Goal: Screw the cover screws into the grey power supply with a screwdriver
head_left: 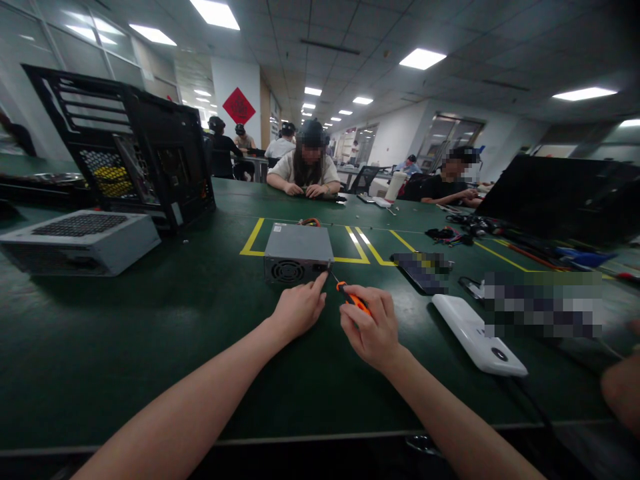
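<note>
A grey computer power supply (299,243) sits on the green table in front of me, its fan grille and socket facing my way. My left hand (299,311) rests just before it, the index finger stretched out to the right end of that face and the other fingers loosely bent. Wrapped around the orange and black handle of a screwdriver (354,300) is my right hand (373,325). The thin shaft points up and left at the power supply's right corner, by my left fingertip. Whether the tip sits in a screw is too small to tell.
Left stand a second power supply (83,243) and an open black computer case (135,147). Rightward lie a dark phone-like slab (420,272), a white power bank (477,335), cables (450,235) and a large black panel (560,200). A person (307,167) sits opposite.
</note>
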### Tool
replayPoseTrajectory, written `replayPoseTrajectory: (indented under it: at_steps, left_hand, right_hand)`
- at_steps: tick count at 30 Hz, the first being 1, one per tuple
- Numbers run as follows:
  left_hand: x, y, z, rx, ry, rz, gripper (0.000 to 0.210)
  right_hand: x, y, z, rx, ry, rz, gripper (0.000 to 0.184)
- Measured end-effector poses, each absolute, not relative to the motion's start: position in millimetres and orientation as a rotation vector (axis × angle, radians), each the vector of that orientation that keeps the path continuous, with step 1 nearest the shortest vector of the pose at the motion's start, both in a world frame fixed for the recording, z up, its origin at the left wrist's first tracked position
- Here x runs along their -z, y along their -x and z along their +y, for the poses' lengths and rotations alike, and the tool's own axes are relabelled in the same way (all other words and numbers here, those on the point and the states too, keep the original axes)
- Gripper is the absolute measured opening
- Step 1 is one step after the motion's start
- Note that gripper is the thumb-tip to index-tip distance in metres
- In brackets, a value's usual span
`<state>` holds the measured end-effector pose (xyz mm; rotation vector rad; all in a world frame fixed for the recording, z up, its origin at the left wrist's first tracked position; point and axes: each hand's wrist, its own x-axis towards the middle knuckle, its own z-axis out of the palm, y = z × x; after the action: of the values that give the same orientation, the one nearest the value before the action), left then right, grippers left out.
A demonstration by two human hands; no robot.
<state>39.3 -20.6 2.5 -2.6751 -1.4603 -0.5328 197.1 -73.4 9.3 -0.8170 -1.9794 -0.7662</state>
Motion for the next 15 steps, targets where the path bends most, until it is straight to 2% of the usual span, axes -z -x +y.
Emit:
replayPoseTrajectory:
  at_steps: [7, 12, 15]
  left_hand:
    - [-3.2, -38.8, -20.8, 0.563, 2.701, -1.442, 0.048]
    - [-3.2, -39.0, -20.7, 0.551, 2.711, -1.460, 0.049]
    - [-3.8, -39.4, -21.2, 0.519, 2.717, -1.466, 0.050]
  right_hand:
    - [-8.5, -194.8, -72.9, 0.727, 0.734, -2.043, 0.044]
    - [-7.9, -194.9, -72.4, 0.781, 0.745, -2.025, 0.037]
    - [-6.5, -195.8, -71.4, 0.726, 0.764, -2.008, 0.040]
